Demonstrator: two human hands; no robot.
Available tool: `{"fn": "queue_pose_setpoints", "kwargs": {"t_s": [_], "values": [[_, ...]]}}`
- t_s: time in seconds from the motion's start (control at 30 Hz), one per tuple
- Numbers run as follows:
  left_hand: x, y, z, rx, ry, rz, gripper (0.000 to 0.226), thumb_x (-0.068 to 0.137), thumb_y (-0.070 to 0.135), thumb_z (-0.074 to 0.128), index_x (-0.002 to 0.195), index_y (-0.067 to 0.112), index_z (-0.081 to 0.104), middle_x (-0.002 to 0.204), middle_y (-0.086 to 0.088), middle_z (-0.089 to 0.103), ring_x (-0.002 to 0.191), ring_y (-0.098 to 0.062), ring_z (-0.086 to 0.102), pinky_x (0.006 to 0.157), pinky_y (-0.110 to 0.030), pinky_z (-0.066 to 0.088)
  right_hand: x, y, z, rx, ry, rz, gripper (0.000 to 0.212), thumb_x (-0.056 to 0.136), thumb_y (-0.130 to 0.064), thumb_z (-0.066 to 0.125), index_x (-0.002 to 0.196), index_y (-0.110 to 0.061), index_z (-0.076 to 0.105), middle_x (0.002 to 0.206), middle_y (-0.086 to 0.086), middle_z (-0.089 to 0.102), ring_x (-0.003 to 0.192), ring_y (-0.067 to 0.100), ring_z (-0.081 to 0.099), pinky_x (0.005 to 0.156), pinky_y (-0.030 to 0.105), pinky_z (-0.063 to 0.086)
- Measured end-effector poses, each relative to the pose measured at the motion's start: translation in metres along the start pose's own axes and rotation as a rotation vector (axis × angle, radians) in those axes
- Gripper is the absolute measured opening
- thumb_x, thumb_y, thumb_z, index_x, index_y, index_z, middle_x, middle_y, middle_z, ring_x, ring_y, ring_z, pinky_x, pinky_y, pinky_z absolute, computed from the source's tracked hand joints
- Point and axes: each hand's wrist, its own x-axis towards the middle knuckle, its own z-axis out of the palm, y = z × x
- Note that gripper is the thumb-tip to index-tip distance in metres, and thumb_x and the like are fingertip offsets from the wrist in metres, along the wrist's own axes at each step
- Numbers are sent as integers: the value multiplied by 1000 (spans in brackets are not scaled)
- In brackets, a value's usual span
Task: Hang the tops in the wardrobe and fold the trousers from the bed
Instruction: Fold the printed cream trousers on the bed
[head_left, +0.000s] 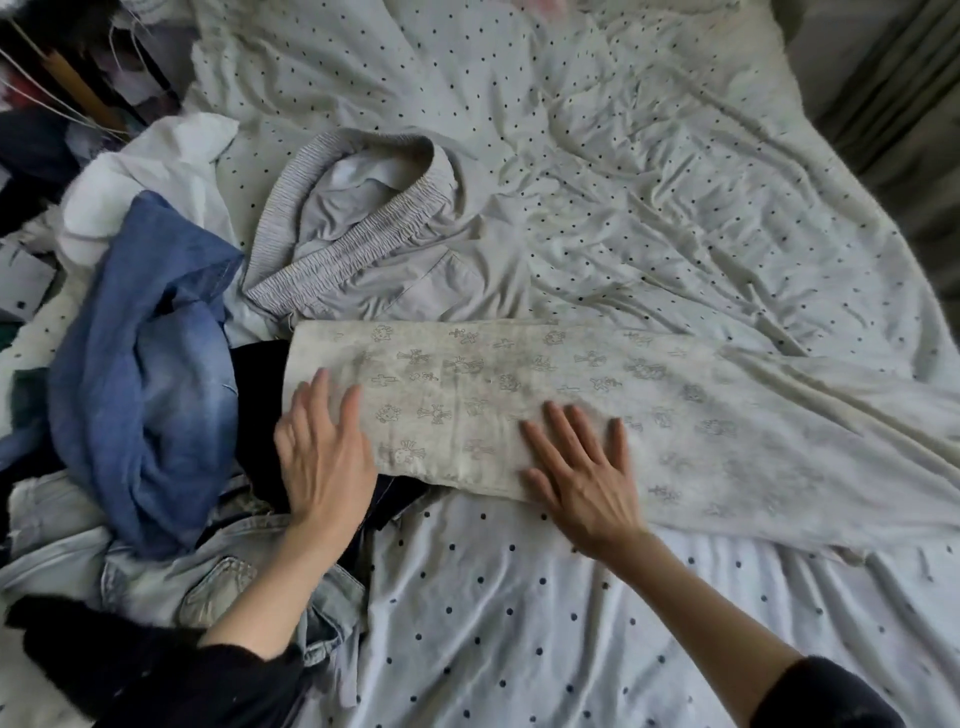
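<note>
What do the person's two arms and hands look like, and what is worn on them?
Both hands are bare: the left hand and the right hand show no gloves, rings or watch. The forearms are bare too. Each arm has a black sleeve pushed up, the left sleeve and the right sleeve, of soft dark fabric.

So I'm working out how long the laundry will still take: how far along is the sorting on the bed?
Early. Nothing finished shows: no folded stack, and the wardrobe is out of view. In hand: both hands, left hand and right hand, lie flat on the patterned white trousers, laid out lengthwise on the dotted sheet. Left: the grey elastic-waist trousers, blue denim garment, pale jeans and white top, all unsorted.
</note>
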Motion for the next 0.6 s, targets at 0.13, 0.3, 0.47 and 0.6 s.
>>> {"fn": "queue_pose_setpoints", "kwargs": {"t_s": [0.13,0.3,0.47,0.6], "values": [[-12,73,9,-152,-172,89,40,93,15,50,133,4,50,152,-19,23,141,-39,20,111,-53,21,-29,44,2,61,17,106,54,94,-56,4,142,-40,-14,152,-10,-22,142,17,-21,111,48,-22],[-43,185,24,-219,-319,400,47,96,26,49,140,12,42,154,-13,22,141,-34,21,114,-53,16,-78,135,2,111,-15,260,54,99,-49,15,149,-36,0,158,-6,-11,145,16,-13,113,49,-15],[-46,282,47,-106,-405,496,54,99,43,24,150,28,12,159,2,-3,145,-18,-7,113,-50,-9,-118,244,-7,85,46,383,52,100,-45,20,150,-29,16,159,-3,5,146,17,-3,114,51,-6],[-46,366,61,-103,-408,581,53,99,41,29,149,28,18,158,2,2,145,-18,-4,113,-51,-8,-129,337,-15,133,181,469,49,99,-40,29,144,-23,32,155,1,23,145,17,11,115,51,0]]}}
